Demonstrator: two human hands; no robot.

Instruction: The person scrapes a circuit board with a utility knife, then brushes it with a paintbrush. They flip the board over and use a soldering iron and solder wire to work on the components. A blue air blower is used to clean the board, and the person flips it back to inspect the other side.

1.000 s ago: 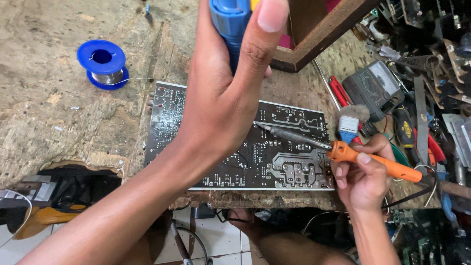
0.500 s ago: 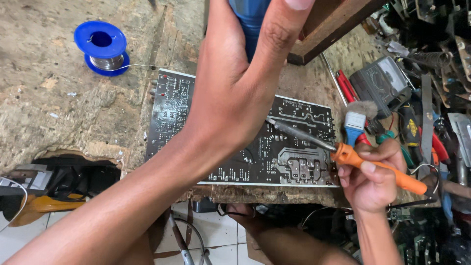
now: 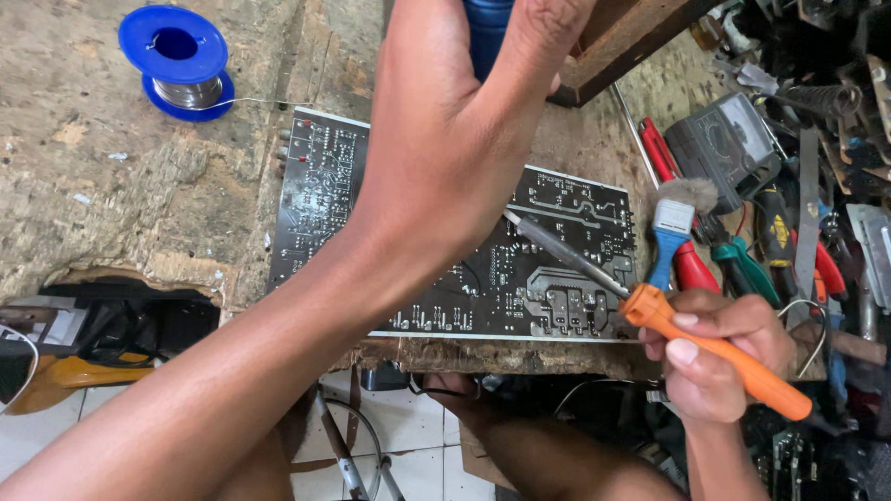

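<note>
The left hand (image 3: 455, 121) grips a blue tool (image 3: 487, 32) above the circuit board (image 3: 325, 199). The right hand (image 3: 719, 357) clasps an orange soldering iron (image 3: 715, 353), its tip over the board's right part.

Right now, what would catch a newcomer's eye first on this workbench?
The left hand looms mid-frame, gripping a blue tool above the dark circuit board. At lower right, the right hand holds an orange-handled soldering iron over the board. A blue solder spool sits top left.
</note>
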